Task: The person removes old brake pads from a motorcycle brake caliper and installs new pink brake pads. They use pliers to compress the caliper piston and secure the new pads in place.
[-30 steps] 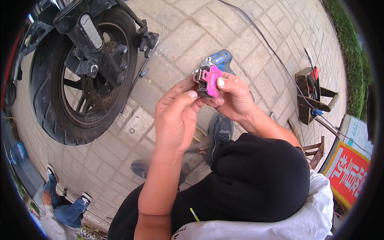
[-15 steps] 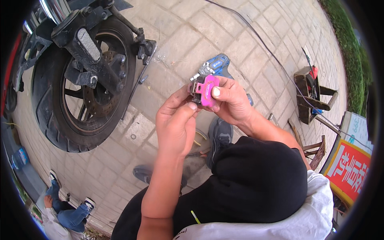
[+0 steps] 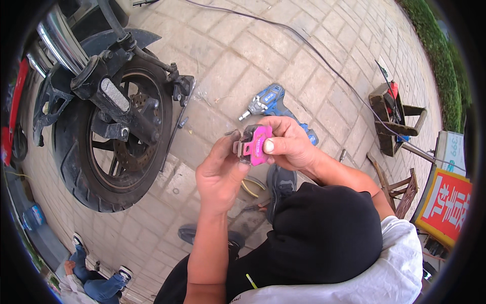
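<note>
The pink brake pad [image 3: 256, 144] is held between both hands, above the paved ground. The right hand [image 3: 288, 147] grips the pad from its right side: the thumb [image 3: 270, 146] lies flat across the pink face, and the remaining fingers curl behind the pad, pressed together. The left hand [image 3: 218, 175] meets the pad from the lower left: its fingertips [image 3: 243, 164] pinch the grey metal backing at the pad's left edge, the thumb rising beside it. The pad therefore sits directly between the two sets of fingertips, touching both, its pink face turned toward the camera.

Just beyond the right-hand fingers, a blue cordless impact wrench [image 3: 268, 105] lies on the brick paving [image 3: 304, 45]. Well to the left of the left-hand fingers stands a motorcycle rear wheel [image 3: 104, 147] with its brake disc visible. Below the hands, near the person's shoe [image 3: 281, 182], a pair of pliers [image 3: 251, 186] with yellow handles lies on the ground. A black cable [image 3: 324, 61] runs across the paving beyond the wrench.
</note>
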{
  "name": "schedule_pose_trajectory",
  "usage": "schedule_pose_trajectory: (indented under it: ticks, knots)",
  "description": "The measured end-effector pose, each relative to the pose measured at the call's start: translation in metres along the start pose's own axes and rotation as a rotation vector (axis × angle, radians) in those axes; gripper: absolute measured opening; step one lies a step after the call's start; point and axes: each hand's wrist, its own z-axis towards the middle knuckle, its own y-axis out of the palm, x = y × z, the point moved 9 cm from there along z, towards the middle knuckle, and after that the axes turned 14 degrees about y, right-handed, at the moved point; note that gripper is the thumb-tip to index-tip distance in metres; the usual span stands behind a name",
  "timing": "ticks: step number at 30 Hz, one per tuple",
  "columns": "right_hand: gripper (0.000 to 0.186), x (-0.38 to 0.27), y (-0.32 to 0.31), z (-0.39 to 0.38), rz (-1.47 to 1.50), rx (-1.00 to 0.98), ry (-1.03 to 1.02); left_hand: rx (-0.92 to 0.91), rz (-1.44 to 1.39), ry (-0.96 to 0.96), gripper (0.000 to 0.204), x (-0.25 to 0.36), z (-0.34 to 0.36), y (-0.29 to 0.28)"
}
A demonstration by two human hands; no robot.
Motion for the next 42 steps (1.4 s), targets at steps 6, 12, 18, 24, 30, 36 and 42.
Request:
schedule_pose_trajectory:
  ticks: [6, 12, 18, 24, 30, 36, 42]
  knots:
    - [0.027, 0.002, -0.002, 0.002, -0.073, 0.068, -0.01, -0.008, -0.017, -0.013, 0.043, 0.003, 0.003, -0.002]
    - [0.018, 0.004, -0.002, 0.002, -0.004, 0.022, -0.007, -0.001, -0.02, -0.042, 0.055, 0.007, 0.007, -0.003]
    - [0.02, 0.007, 0.003, 0.003, -0.017, 0.001, 0.027, -0.149, 0.128, 0.002, 0.053, 0.029, 0.018, 0.002]
    - [0.021, 0.011, 0.0, 0.003, -0.009, 0.0, 0.038, -0.106, 0.308, 0.053, 0.04, 0.032, 0.014, -0.01]
    - [0.021, 0.016, 0.0, 0.003, 0.036, -0.018, 0.076, -0.143, 0.379, 0.021, 0.037, 0.033, 0.017, -0.005]
    - [0.022, 0.02, -0.01, 0.005, 0.009, 0.049, 0.074, -0.118, 0.428, -0.021, 0.033, 0.024, 0.014, -0.014]
    - [0.02, 0.022, -0.024, 0.01, -0.063, 0.149, 0.081, -0.025, 0.192, -0.117, 0.04, 0.0, 0.008, -0.029]
